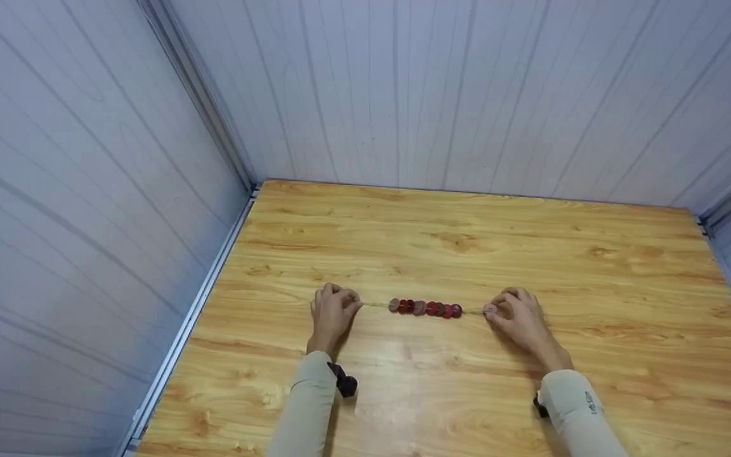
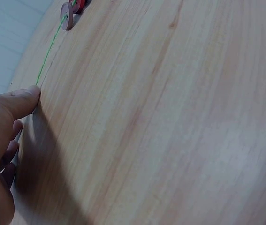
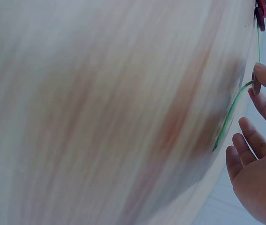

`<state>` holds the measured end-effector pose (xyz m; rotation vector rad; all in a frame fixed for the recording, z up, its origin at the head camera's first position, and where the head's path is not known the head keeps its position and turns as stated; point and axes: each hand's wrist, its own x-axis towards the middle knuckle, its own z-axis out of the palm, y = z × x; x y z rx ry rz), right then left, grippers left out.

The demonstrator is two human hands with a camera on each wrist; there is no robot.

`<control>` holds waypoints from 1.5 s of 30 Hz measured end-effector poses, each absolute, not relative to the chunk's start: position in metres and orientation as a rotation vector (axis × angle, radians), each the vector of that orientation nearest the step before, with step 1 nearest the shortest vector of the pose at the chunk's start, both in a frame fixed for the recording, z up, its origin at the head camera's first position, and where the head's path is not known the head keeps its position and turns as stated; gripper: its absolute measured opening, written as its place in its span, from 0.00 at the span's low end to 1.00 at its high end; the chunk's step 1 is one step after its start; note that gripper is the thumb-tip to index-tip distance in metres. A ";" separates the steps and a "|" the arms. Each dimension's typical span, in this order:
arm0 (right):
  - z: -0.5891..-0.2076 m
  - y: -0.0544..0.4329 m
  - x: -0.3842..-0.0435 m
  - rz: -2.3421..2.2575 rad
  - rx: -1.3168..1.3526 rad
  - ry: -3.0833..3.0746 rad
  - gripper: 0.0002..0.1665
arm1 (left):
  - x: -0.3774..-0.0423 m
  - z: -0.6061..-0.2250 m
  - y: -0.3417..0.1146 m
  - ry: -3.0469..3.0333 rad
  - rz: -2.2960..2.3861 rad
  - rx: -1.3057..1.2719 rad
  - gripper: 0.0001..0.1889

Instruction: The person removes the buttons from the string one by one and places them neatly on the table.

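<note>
My left hand [image 1: 332,317] pinches the green string [image 2: 47,63] between thumb and forefinger, the other fingers loosely bent below. From there the string runs, nearly straight, into a row of buttons [image 1: 426,308] that sits between my two hands, over the wood-grained surface [image 1: 441,393]; I cannot tell whether every button touches it. They overlap closely, bright red, dark red and dull pinkish brown, the pinkish one at the left end tipped nearly on edge with the string through its middle. At the other side, my right hand [image 1: 521,320] pinches a loose pinkish button [image 1: 490,308] between thumb and forefinger, apart from the row, its other fingers held slightly bent. The string reaches this button too, and a tail of it curves beyond toward the surface.
</note>
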<state>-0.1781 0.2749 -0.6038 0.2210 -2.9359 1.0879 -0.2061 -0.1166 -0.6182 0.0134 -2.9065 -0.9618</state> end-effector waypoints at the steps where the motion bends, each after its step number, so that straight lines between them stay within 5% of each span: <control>1: -0.604 0.276 -0.178 1.083 0.217 -2.939 0.17 | -0.206 -0.618 -0.117 -2.903 -0.963 0.014 0.04; 45: -0.602 0.316 -0.169 1.052 0.121 -2.951 0.17 | -0.209 -0.617 -0.116 -2.909 -0.991 0.015 0.04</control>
